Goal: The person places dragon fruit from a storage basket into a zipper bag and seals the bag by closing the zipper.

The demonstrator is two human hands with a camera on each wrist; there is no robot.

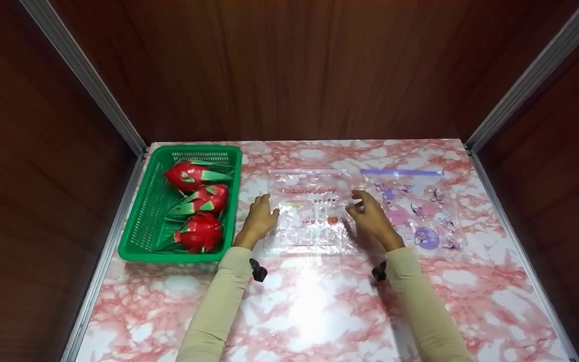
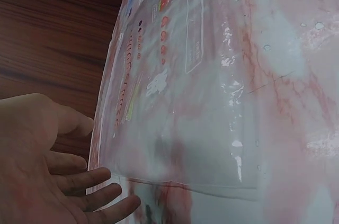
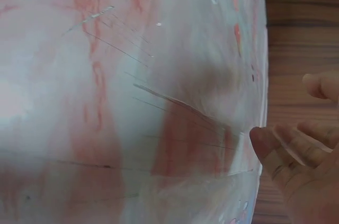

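Observation:
A clear zip bag with red lettering and a small strawberry print lies flat on the table, its pale slider strip at the far end. My left hand is at the bag's left edge; in the left wrist view its fingers are spread and relaxed, with nothing between them. At the right edge is my right hand, its fingers loosely bent and the thumb apart from them. Right of this hand lies a second clear zip bag with a purple slider strip and purple cartoon prints.
A green plastic basket stands at the left, holding three red dragon fruits with green-tipped scales. The table has a red and white marbled top. Dark wooden panels enclose it at the back and both sides.

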